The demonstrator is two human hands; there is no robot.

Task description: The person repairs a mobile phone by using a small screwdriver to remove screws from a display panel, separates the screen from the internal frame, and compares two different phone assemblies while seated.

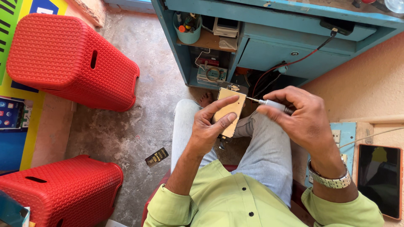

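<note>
Left hand: our left hand [209, 126] grips a flat rectangular tan metal plate [230, 110], fingers curled over its face and thumb along its left edge, holding it upright above our lap.
Right hand: our right hand [301, 117] is closed around a slim grey-handled screwdriver [271, 104], pinched between thumb and fingers.
Screwdriver tip: it points left and meets the upper right edge of the plate; we cannot tell whether it sits in a screw.
Plate position: in the middle of the scene, above our knees in pale blue jeans [265, 147], just near of the blue wooden workbench [269, 42].
Wrist: a silver metal link watch [330, 178] sits on our right wrist, beside the light green shirt cuff.
Far side: the workbench shelf holds a teal plastic cup of tools [187, 27], with red wires hanging below.
Left side: two red woven-pattern plastic stools [63, 54] stand on the grey concrete floor [147, 105].
Floor: a small black card [157, 156] lies near our left leg.
Right side: a dark tablet in an orange case [380, 174] lies near our right arm.
</note>
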